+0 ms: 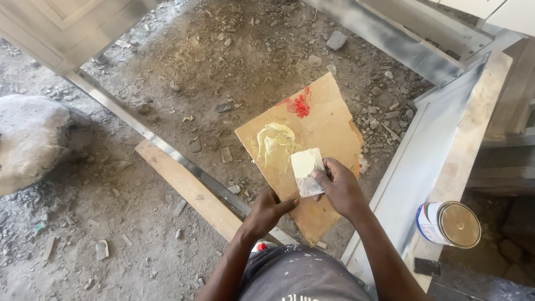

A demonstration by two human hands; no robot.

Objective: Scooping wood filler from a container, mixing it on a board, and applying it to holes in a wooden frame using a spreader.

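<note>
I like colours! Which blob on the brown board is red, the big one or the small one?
The small blob of red paste at the brown board's far edge. The big blob of pale yellow putty sits nearer the hands.

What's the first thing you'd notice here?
Probably the pale yellow paste smeared mid-frame on a brown board, with a red blob near its top edge. The right hand holds a paste-coated scraper beside it, the left hand steadies the board, and a round tin sits at the right.

One board (326,131), one scraper (306,171), one tin (449,224), one rock (34,136), two hands (266,212).
</note>
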